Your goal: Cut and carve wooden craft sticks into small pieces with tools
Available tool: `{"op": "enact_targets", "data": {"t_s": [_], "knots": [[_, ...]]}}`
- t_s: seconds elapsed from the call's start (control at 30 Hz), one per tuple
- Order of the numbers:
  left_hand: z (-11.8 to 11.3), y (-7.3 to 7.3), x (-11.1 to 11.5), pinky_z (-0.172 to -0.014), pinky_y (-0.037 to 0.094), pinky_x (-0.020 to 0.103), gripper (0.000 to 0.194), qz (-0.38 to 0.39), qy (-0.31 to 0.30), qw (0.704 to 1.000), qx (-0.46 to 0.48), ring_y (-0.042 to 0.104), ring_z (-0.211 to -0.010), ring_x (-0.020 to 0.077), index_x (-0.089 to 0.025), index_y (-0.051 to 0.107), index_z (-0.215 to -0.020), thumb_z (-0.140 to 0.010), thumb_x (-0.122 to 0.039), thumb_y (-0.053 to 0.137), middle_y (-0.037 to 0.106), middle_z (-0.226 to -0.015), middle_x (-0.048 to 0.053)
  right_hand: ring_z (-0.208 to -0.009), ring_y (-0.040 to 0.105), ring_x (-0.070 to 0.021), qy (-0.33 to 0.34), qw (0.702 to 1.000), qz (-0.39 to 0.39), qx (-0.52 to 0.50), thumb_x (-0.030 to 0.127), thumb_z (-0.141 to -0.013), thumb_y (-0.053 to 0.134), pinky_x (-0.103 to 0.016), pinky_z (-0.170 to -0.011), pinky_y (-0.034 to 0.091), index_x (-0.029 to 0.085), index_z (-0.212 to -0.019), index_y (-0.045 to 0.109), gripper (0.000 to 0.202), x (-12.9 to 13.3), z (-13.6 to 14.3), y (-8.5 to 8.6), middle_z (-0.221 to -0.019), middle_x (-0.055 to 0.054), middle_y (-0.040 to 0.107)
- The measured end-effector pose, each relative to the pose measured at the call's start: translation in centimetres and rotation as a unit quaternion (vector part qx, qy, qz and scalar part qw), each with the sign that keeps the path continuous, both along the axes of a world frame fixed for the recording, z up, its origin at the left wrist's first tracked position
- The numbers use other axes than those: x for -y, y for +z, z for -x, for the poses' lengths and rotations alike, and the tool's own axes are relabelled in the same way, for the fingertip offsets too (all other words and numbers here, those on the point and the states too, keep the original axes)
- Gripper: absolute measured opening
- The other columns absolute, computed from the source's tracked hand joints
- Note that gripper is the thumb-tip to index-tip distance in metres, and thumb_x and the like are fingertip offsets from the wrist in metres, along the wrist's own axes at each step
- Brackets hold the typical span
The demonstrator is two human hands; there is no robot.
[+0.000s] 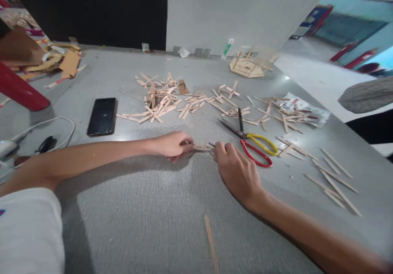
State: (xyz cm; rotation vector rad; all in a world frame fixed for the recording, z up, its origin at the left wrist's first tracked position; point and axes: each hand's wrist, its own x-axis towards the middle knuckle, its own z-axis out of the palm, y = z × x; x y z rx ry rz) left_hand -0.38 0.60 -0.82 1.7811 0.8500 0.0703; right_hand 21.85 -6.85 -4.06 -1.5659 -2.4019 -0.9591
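My left hand (176, 145) is closed on one end of a short flat wooden craft stick (202, 147) at the middle of the grey table. My right hand (238, 169) is closed around a slim, dark-tipped, pen-like tool (211, 144), its tip near the stick's right end; the fingers cover most of it. Just beyond the right hand lie scissors (243, 135) with one red and one yellow handle loop, blades apart. Nearer to me, another craft stick (210, 241) rests by itself.
A pile of craft sticks (162, 106) spreads across the table's middle, with cut strips (336, 182) at right. A phone (102, 116) lies left of the pile. A small stick-built frame (250, 63) stands at the back. A white cable (66, 118) runs at far left.
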Motion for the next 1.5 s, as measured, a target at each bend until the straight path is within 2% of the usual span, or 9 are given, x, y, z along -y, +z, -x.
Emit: {"op": "enact_targets", "data": {"t_s": [0.1,0.2,0.33,0.43,0.6,0.77,0.9,1.23,1.5], "knots": [[0.1,0.3,-0.4,-0.042,0.035,0.022,0.036,0.008,-0.024,1.0,-0.005,0.046,-0.04,0.0082,-0.018,0.051,-0.07,-0.1,-0.036,0.044,0.052,-0.058,-0.002,-0.051,0.053,-0.0119,0.055,0.998,-0.014,-0.007,0.032,-0.104,0.046,-0.028,-0.05,0.025,0.017,-0.085,0.06,0.028,-0.1,-0.2,-0.1,-0.064,0.002,0.057],[0.1,0.4,-0.8,-0.045,0.033,0.022,0.037,-0.021,-0.052,0.998,-0.022,0.044,-0.041,0.0081,-0.017,0.051,-0.067,-0.099,-0.035,0.046,0.049,-0.055,-0.003,-0.054,0.056,-0.0124,0.1,0.995,0.015,-0.006,0.029,-0.105,0.044,-0.029,-0.051,0.026,0.016,-0.088,0.062,0.028,0.0,-0.4,0.0,-0.066,0.001,0.059],[0.3,0.2,-1.2,-0.049,0.031,0.022,0.034,-0.096,-0.1,0.99,-0.031,0.045,-0.046,0.0092,-0.016,0.055,-0.068,-0.097,-0.033,0.048,0.053,-0.055,-0.001,-0.058,0.06,-0.0129,0.152,0.985,0.084,0.012,0.024,-0.105,0.044,-0.031,-0.053,0.027,0.014,-0.109,0.063,0.022,0.3,-0.6,0.2,-0.071,0.001,0.062],[0.4,-0.1,-1.5,-0.05,0.032,0.022,0.032,-0.094,-0.135,0.986,-0.021,0.046,-0.048,0.0098,-0.016,0.056,-0.071,-0.097,-0.033,0.047,0.054,-0.056,-0.001,-0.06,0.062,-0.0133,0.168,0.979,0.11,0.018,0.019,-0.103,0.046,-0.031,-0.054,0.028,0.015,-0.11,0.064,0.02,0.4,-0.5,0.2,-0.07,0.001,0.063],[0.6,0.2,-1.3,-0.05,0.034,0.023,0.034,-0.068,-0.154,0.985,-0.03,0.045,-0.044,0.0102,-0.018,0.051,-0.065,-0.096,-0.03,0.046,0.052,-0.051,-0.002,-0.057,0.061,-0.0128,0.167,0.976,0.137,0.033,0.015,-0.099,0.049,-0.03,-0.053,0.03,0.012,-0.118,0.064,0.024,0.6,-0.5,0.4,-0.072,0.0,0.065],[0.4,0.8,-0.8,-0.054,0.037,0.025,0.043,-0.076,-0.149,0.985,-0.044,0.045,-0.039,0.0101,-0.018,0.047,-0.055,-0.097,-0.027,0.047,0.05,-0.042,-0.002,-0.058,0.06,-0.0123,0.14,0.974,0.171,0.057,0.007,-0.092,0.052,-0.028,-0.051,0.03,0.017,-0.138,0.055,0.046,1.5,-0.3,0.9,-0.073,0.0,0.065],[0.3,1.0,-0.7,-0.057,0.039,0.025,0.046,-0.065,-0.141,0.986,-0.061,0.045,-0.039,0.0097,-0.018,0.047,-0.054,-0.099,-0.027,0.047,0.052,-0.04,-0.001,-0.059,0.06,-0.0123,0.129,0.975,0.172,0.06,0.002,-0.086,0.053,-0.027,-0.051,0.033,0.018,-0.139,0.054,0.055,1.9,-0.1,1.2,-0.075,0.0,0.065],[0.3,1.0,-0.7,-0.056,0.04,0.026,0.046,-0.06,-0.142,0.987,-0.047,0.046,-0.037,0.0091,-0.018,0.046,-0.054,-0.1,-0.025,0.047,0.051,-0.04,-0.002,-0.058,0.058,-0.0125,0.15,0.975,0.155,0.06,0.002,-0.087,0.052,-0.029,-0.05,0.035,0.016,-0.138,0.055,0.053,1.9,-0.2,1.1,-0.073,0.001,0.063],[0.8,0.6,-1.5,-0.055,0.044,0.026,0.033,0.018,-0.173,0.984,-0.027,0.061,-0.045,0.0123,-0.017,0.053,-0.067,-0.098,-0.026,0.05,0.062,-0.058,0.0,-0.06,0.058,-0.0143,0.155,0.972,0.141,0.104,0.001,-0.088,0.047,-0.028,-0.055,0.04,0.017,-0.137,0.057,0.053,2.1,0.2,2.0,-0.073,-0.001,0.063]]}}
